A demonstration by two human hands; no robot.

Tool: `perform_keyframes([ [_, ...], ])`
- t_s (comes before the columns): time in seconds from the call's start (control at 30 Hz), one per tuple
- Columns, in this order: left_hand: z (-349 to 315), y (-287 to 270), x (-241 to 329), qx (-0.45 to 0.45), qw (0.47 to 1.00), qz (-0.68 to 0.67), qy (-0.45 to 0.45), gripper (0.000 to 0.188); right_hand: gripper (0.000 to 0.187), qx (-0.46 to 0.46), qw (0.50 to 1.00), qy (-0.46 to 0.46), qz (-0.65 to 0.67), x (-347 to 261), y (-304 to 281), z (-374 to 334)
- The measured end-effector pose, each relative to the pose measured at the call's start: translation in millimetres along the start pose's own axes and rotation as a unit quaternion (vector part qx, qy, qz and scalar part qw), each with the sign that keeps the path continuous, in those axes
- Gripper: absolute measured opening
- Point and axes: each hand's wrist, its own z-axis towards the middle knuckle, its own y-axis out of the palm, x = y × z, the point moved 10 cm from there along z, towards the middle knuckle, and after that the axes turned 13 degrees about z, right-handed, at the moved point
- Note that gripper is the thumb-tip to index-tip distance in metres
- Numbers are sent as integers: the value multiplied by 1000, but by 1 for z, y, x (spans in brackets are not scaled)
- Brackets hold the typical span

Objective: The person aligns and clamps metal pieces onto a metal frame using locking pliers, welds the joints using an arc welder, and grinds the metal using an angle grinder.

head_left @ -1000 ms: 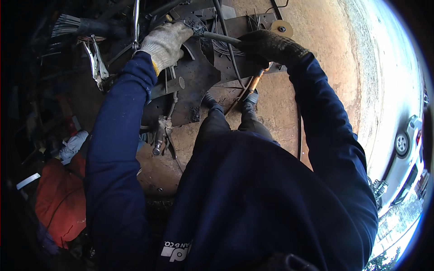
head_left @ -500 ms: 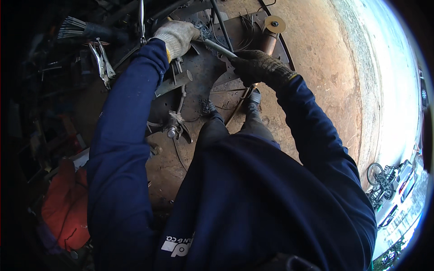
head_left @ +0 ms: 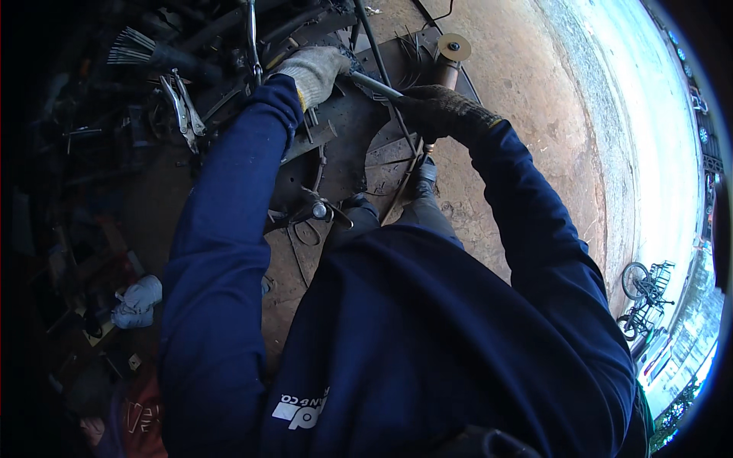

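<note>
Rod (head_left: 376, 85), grey and slim, at upper centre of frame, slanting down from the left hand (head_left: 317, 72) to the right hand (head_left: 439, 111). Right hand, in a dark glove, clenched around the rod's lower end. Left hand, in a pale knit glove, fingers bent beside the upper end; whether it grips the rod cannot be told, fingertips being hidden. Dark metal plate (head_left: 355, 130) beneath the rod, upper centre. Dark thin bar (head_left: 372, 42) crosses behind the rod, running from the top edge down toward the right hand. Just above the right hand: tool with a round tan disc (head_left: 454, 47) and a coppery body (head_left: 445, 75). Below the left hand, a flat metal strip (head_left: 313, 142); lower again, a clamp-like metal piece (head_left: 319, 210), partly dark. Upper left: locking pliers (head_left: 183, 114), silvery; beyond them, bundle of thin rods (head_left: 131, 47) fanning from a dark sleeve. Left, lower down: whitish cloth (head_left: 139, 298). Brown floor (head_left: 527, 99) right of centre; bicycles (head_left: 645, 286) at lower right.
</note>
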Motion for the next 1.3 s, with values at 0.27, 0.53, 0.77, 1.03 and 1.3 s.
perform_keyframes([
  [0.27,-2,-15,13,-29,999,22,17,38,50,74,994,13,79,7,24,-24],
  [0.53,-4,-7,10,-41,999,24,-2,37,47,67,997,-45,22,2,32,-27],
  [0.77,-3,1,11,-69,996,50,-6,35,45,11,997,48,58,1,19,-41],
  [1.03,-1,-4,8,-50,998,32,9,35,41,-22,994,68,82,-9,20,-44],
  [1.3,1,-2,10,-27,998,40,26,33,47,52,992,21,116,27,33,-24],
])
